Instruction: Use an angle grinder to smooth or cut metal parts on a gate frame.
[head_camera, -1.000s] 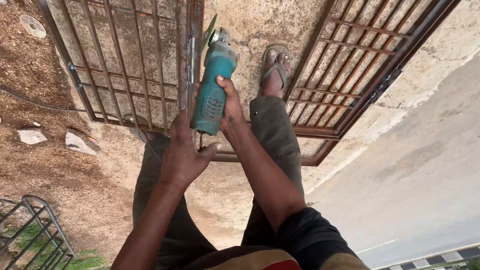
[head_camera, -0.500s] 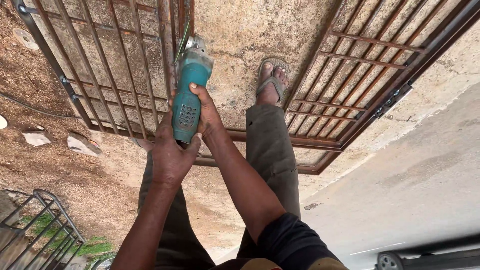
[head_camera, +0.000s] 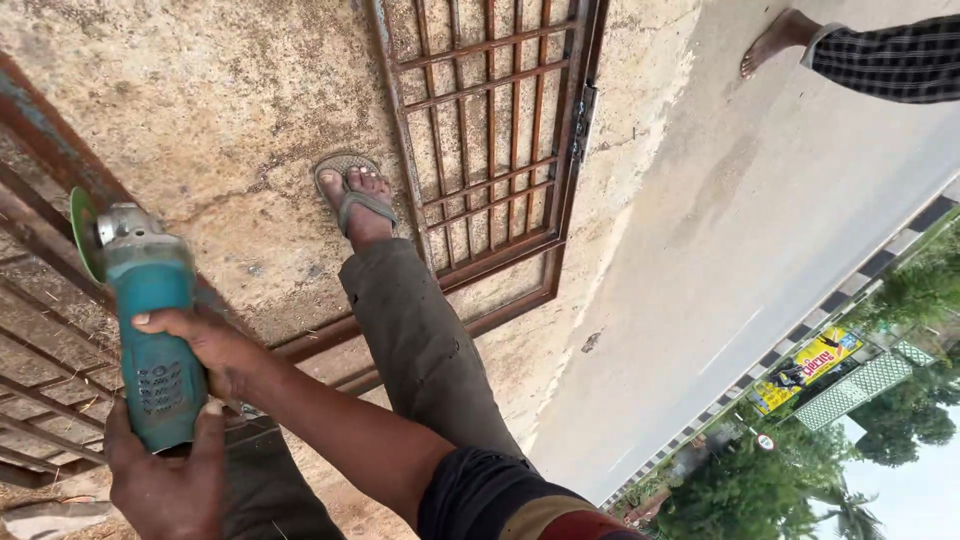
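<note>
Both my hands hold a teal angle grinder (head_camera: 150, 330) at the left edge of the view. Its green disc (head_camera: 85, 235) points away from me, above a rusty metal grille (head_camera: 40, 340) lying on the ground. My right hand (head_camera: 215, 350) wraps the grinder's body from the right side. My left hand (head_camera: 165, 485) grips its rear end from below. My leg in grey-green trousers stretches forward, with a sandalled foot (head_camera: 355, 195) on the rough concrete.
A second rusty barred gate panel (head_camera: 490, 150) lies on the ground beside my foot. Another person's bare foot (head_camera: 780, 35) and checked garment show at the top right on the smooth paved road (head_camera: 780, 250). Trees and a fence lie beyond.
The view has swung toward the road, so the grinder and hands now sit at the far left. Another person's foot has come into view. Both hands still hold the grinder.
</note>
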